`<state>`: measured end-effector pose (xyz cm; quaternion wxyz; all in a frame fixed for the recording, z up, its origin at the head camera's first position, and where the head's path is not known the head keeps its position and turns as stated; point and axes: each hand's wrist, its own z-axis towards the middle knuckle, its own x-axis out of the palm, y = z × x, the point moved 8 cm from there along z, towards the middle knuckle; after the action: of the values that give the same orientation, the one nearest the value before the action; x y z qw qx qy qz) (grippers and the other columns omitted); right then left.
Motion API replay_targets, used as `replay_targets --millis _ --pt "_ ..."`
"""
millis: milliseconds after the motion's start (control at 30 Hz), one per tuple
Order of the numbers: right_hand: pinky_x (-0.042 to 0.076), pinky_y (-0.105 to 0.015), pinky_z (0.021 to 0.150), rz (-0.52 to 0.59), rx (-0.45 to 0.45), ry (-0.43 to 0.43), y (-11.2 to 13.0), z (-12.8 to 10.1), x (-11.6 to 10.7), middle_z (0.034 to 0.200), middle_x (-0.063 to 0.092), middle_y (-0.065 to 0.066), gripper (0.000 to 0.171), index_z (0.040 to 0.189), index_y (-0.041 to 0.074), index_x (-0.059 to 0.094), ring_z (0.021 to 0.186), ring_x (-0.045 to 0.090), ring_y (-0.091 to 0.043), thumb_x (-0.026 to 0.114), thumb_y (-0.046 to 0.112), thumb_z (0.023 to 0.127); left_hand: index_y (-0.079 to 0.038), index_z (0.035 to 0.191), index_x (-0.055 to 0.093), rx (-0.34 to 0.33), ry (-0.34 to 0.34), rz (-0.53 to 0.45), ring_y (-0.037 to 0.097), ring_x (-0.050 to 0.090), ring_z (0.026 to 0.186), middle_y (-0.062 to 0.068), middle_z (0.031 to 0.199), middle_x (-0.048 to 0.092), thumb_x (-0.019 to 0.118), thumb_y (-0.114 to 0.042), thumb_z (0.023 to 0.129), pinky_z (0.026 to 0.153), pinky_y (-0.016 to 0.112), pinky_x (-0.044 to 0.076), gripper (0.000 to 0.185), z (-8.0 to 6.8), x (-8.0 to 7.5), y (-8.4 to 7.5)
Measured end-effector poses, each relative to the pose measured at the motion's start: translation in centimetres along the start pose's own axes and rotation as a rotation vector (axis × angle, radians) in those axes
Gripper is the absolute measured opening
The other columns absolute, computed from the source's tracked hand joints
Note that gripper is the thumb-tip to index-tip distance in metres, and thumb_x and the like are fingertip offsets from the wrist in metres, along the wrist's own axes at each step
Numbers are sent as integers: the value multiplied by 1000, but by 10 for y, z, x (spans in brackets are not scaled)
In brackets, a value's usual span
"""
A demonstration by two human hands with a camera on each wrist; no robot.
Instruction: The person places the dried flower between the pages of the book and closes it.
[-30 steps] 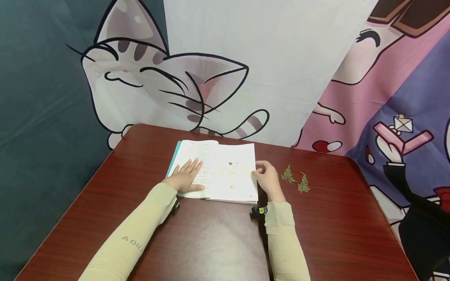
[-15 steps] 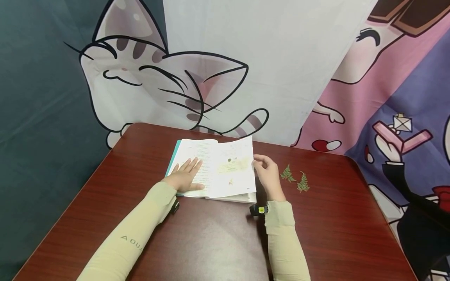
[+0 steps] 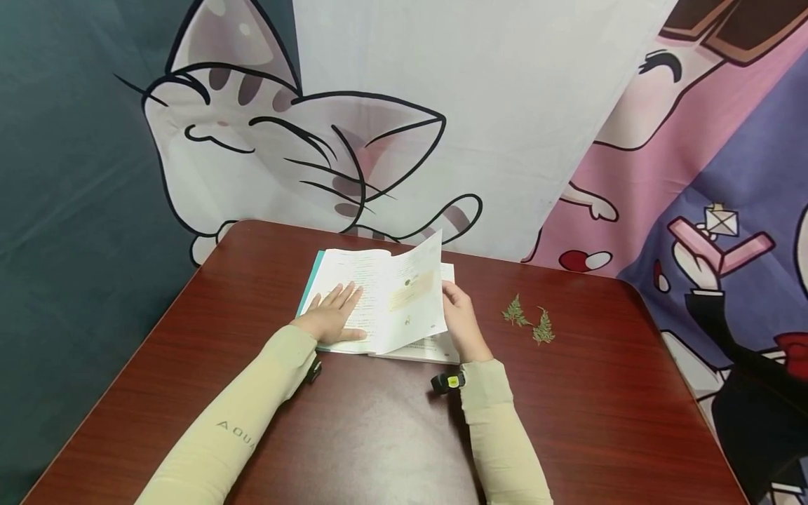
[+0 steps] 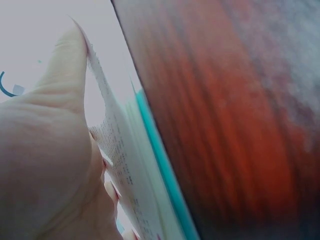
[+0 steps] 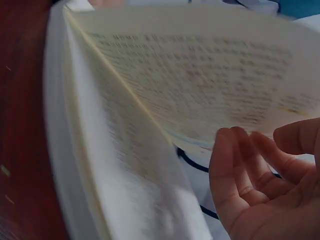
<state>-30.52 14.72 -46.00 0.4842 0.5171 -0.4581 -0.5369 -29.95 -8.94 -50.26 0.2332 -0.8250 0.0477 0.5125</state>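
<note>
Two hands work one open white paperback book with a teal cover edge [image 3: 379, 301], which lies near the middle of the dark red wood-grain surface [image 3: 379, 435]. The left hand [image 3: 331, 319] rests flat on the left-hand page, fingers straight and spread, its grip closed on nothing; pressing down like this looks meant to keep the book from sliding or closing. The right hand [image 3: 459, 319] is at the outer edge of a printed right-hand page [image 3: 410, 294], which stands lifted and curved over towards the spine. In the right wrist view the fingers [image 5: 240, 170] are loosely curled just under the raised sheet, propping it; whether they actually pinch the paper I cannot tell. Right of the book, apart from both hands, lie two small green fern-like sprigs [image 3: 529, 320]. Cartoon-printed cloth backdrops [image 3: 442, 105] hang behind.
</note>
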Motion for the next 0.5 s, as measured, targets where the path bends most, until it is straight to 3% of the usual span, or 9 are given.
replay_targets --millis 133,233,300,367,500 --pt "50 -26 84 0 -12 90 -8 -1 17 121 65 -18 35 135 2 60 101 59 -14 55 20 105 -9 164 -1 4 0 -4 35 -8 155 13 170 -8 52 -60 99 121 63 -1 98 5 5 5" --pt "42 -37 105 -32 -19 148 -9 -4 30 134 60 -15 40 140 4 57 124 52 -20 55 22 104 -10 164 -1 9 -4 -16 35 -8 155 12 170 -8 52 -61 99 120 63 0 98 8 7 8" --pt "37 -45 112 -34 -15 194 -12 -5 40 141 57 -16 43 145 5 52 133 48 -25 55 19 104 -9 164 0 10 -7 -21 35 -8 155 12 170 -8 53 -61 99 120 64 0 99 9 7 8" --pt "38 -50 113 -33 -10 248 -14 -7 50 148 50 -20 47 150 5 46 136 48 -33 51 17 105 -10 164 -1 8 -3 -20 35 -8 155 12 170 -9 52 -62 98 120 63 0 99 8 7 8" --pt "52 -48 100 -13 3 336 -21 -8 65 153 42 -26 54 157 5 35 129 54 -42 50 16 106 -9 164 0 9 1 -27 35 -9 155 13 170 -9 52 -63 98 120 63 -2 100 5 4 6"
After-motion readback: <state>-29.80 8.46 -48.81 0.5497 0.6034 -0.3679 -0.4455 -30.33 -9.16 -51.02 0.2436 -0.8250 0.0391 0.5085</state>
